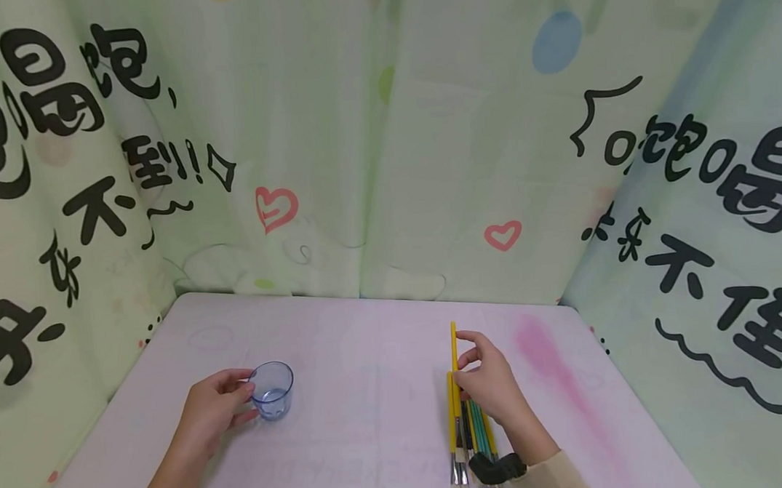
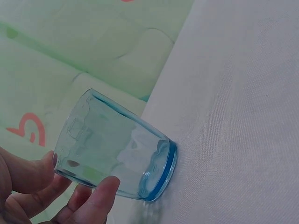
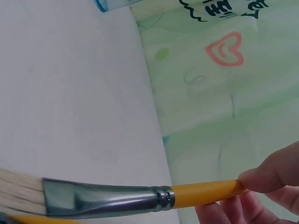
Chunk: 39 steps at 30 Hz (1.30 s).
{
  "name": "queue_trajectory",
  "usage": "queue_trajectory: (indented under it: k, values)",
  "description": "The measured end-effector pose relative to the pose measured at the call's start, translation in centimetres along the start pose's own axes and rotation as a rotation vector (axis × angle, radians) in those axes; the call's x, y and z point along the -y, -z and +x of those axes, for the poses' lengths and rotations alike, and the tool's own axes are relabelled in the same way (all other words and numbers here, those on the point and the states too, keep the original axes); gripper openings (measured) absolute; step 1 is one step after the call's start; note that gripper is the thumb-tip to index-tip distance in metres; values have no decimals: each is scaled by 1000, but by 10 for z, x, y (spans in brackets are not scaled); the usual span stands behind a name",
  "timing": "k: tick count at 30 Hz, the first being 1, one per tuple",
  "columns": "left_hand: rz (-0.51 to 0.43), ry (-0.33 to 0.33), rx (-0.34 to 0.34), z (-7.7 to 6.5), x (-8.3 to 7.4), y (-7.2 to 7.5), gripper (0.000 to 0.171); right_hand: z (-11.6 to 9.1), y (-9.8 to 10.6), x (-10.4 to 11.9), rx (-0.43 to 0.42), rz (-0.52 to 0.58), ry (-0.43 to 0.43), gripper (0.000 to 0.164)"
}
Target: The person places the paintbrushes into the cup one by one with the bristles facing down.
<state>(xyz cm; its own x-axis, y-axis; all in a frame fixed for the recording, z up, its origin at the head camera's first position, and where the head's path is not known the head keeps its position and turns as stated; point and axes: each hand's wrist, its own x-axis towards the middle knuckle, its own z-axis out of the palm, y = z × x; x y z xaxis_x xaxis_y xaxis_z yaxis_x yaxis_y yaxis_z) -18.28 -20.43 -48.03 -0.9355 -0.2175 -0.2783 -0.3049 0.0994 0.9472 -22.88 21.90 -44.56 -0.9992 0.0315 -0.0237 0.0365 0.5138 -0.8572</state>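
Two hands in head view, both busy. Left hand (image 1: 218, 409) pinches a clear bluish cup (image 1: 272, 396) by its side, thumb and fingers near the rim; cup is left of centre on the counter side, mouth up. Right hand (image 1: 491, 385) pinches the yellow handle of a brush (image 1: 457, 401), bristles toward the person. More brushes (image 1: 477, 427), yellow, green and black, lie beside and under that hand on the pinkish counter (image 1: 358, 391). Lettered curtain (image 1: 333, 130) behind.

Left wrist view: thumb and fingers grip the cup; base touching or just above the counter, can't tell.

Right wrist view: thumb and fingers pinch the handle; metal ferrule, wide pale bristles at left.
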Motion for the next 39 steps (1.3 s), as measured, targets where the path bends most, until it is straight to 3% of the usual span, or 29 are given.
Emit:
queue_trajectory:
  k: [17, 39]
  values:
    - [-6, -13, 5, 1, 2, 2, 40, -1, -40, 50, 4, 150, 116, 68]
    - [-16, -27, 10, 3, 5, 2, 40, 3, -97, 83, 97, 260, 213, 66]
